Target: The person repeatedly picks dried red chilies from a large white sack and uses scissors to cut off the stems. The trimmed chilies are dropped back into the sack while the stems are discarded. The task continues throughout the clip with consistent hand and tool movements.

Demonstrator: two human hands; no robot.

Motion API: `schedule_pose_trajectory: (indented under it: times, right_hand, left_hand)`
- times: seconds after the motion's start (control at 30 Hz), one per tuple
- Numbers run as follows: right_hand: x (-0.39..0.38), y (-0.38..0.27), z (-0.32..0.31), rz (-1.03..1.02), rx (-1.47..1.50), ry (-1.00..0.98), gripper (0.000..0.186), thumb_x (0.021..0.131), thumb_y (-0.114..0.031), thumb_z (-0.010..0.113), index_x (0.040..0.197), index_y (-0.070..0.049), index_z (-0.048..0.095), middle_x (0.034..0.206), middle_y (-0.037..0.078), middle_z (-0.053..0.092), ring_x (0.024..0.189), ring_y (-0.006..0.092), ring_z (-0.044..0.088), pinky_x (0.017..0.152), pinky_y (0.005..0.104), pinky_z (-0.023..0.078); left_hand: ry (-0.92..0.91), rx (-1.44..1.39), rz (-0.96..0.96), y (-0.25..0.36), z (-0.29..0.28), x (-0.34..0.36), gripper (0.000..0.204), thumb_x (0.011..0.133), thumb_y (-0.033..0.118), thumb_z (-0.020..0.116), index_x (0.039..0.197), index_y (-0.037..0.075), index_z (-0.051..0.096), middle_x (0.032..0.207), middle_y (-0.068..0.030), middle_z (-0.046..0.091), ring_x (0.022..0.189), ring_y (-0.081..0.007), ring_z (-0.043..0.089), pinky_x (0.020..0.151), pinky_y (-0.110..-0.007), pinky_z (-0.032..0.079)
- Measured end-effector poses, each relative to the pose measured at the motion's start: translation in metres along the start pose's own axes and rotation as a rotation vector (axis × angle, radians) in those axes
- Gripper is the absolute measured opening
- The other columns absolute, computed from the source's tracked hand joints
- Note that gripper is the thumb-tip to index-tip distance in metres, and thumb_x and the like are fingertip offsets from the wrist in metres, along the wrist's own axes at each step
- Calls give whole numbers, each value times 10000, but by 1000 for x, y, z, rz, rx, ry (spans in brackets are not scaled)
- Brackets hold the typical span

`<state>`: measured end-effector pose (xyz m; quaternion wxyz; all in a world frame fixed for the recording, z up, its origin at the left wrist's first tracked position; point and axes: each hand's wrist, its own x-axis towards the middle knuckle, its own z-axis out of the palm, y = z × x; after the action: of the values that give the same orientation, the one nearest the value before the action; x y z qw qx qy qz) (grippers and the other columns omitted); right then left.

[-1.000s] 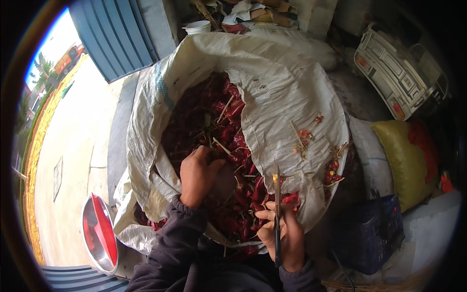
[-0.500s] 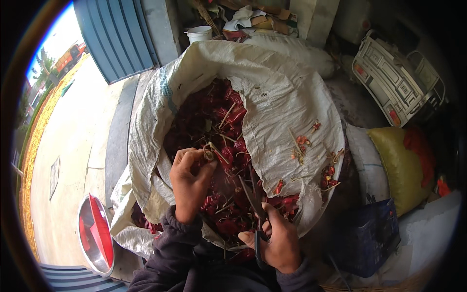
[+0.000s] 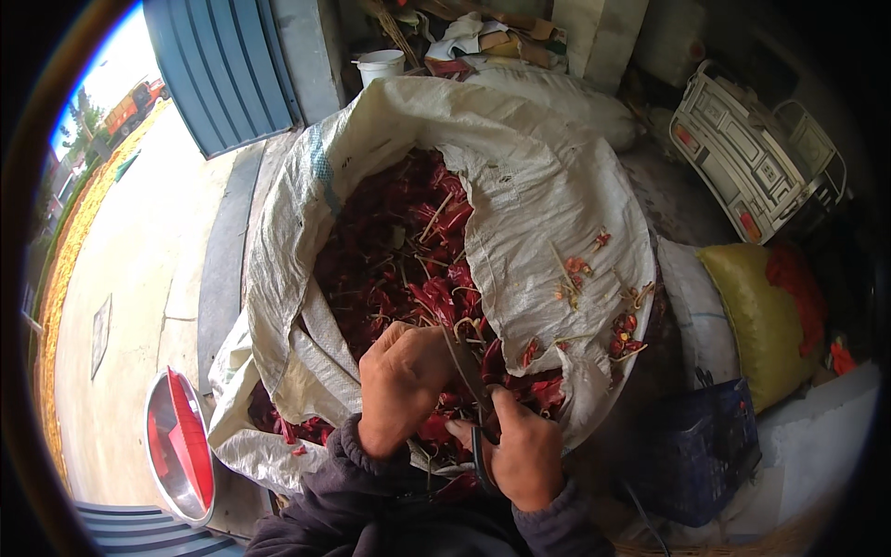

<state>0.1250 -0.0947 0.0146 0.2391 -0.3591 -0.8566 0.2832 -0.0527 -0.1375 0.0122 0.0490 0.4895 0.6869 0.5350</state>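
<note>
A heap of dried red chili peppers (image 3: 369, 243), many with pale stems, fills the big white woven sack (image 3: 543, 139) in front of me. My left hand (image 3: 405, 382) is closed above the heap, its back toward me. A chili pepper (image 3: 434, 299) shows just past its fingers and seems pinched there, though the fingertips are hidden. My right hand (image 3: 522, 457) grips a pair of black-handled scissors (image 3: 471, 373). Their blades point up and left, right beside my left fingers. How far the blades are parted is hard to make out.
Stem and pepper scraps (image 3: 574, 271) lie on the sack's folded-over flap. At lower left stands a metal basin (image 3: 154, 446) with a red piece inside. A dark blue crate (image 3: 696, 455) and a yellow sack (image 3: 756, 316) are on the right. A white bucket (image 3: 380, 65) stands behind.
My left hand has moved right and toward me, to the scissor blades, from where it pinched a stem piece. The right hand has shifted slightly, still holding the scissors.
</note>
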Motion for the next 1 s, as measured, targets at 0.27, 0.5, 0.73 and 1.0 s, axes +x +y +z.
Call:
schedule_pose_trajectory:
  times: [0.27, 0.5, 0.73, 1.0]
  right_hand:
    - [-4, 9, -1, 290, 1057, -296, 457, 917, -378, 802, 1120, -15, 614, 735, 28, 615, 523, 117, 511, 506, 272, 424]
    - [-10, 26, -16, 72, 1759, -286, 759, 899, -603, 724, 1313, -21, 470, 762, 46, 592, 512, 96, 472, 483, 244, 398]
    - [15, 33, -42, -7, 1589, -103, 976, 835, -770, 639, 1473, -68, 409, 1279, 271, 663, 1177, 401, 663, 1043, 568, 497]
    - [14, 31, -51, -150, 2152, 155, 884, 902, -772, 546, 1472, -102, 459, 1217, 200, 669, 1043, 310, 658, 946, 510, 531]
  left_hand:
    - [-80, -194, 6, 5, -5, 4, 245, 803, 3, 780, 1046, -8, 754, 841, -42, 648, 727, -120, 608, 620, -268, 471]
    - [-97, -958, -500, -5, -4, -1, 96, 950, 11, 667, 1045, 18, 680, 879, -18, 674, 717, -103, 618, 619, -245, 490]
    - [-74, -634, -577, -44, -11, 35, 175, 916, 65, 662, 1072, 3, 611, 899, -50, 654, 756, -115, 623, 630, -249, 510]
    - [-243, 281, -351, -84, 29, 70, 386, 801, 170, 814, 1123, -11, 703, 968, -123, 739, 828, -212, 696, 736, -354, 545]
